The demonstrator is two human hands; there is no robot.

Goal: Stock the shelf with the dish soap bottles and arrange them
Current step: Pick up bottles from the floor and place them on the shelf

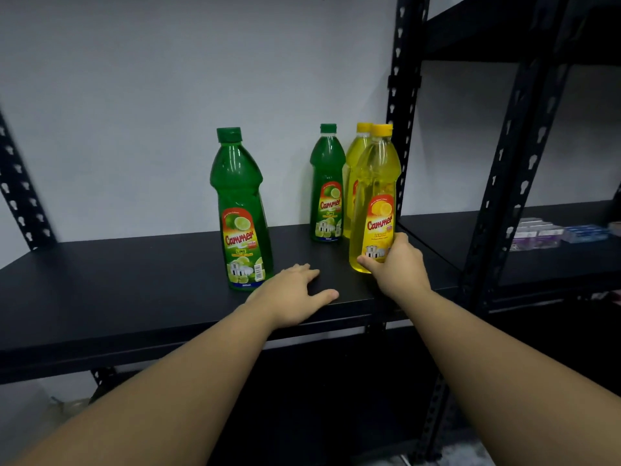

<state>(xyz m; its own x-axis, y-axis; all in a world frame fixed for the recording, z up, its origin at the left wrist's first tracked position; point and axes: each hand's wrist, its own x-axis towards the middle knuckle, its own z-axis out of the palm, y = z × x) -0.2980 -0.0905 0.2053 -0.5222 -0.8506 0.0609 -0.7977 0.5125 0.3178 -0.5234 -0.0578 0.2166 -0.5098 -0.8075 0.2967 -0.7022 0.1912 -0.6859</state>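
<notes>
Several dish soap bottles stand upright on the black shelf (134,284). A green lime bottle (239,210) is near the front, left of centre. A second green bottle (327,183) stands at the back, with a yellow bottle (355,153) right beside it. In front of that one, a yellow lemon bottle (376,196) is gripped near its base by my right hand (396,264). My left hand (295,294) lies with fingers spread on the shelf, just right of the front green bottle's base, holding nothing.
A black perforated upright post (403,105) stands just right of the yellow bottles. A neighbouring black shelf unit (524,264) on the right carries small boxes (537,233). A grey wall is behind. Another post (20,193) stands at the far left.
</notes>
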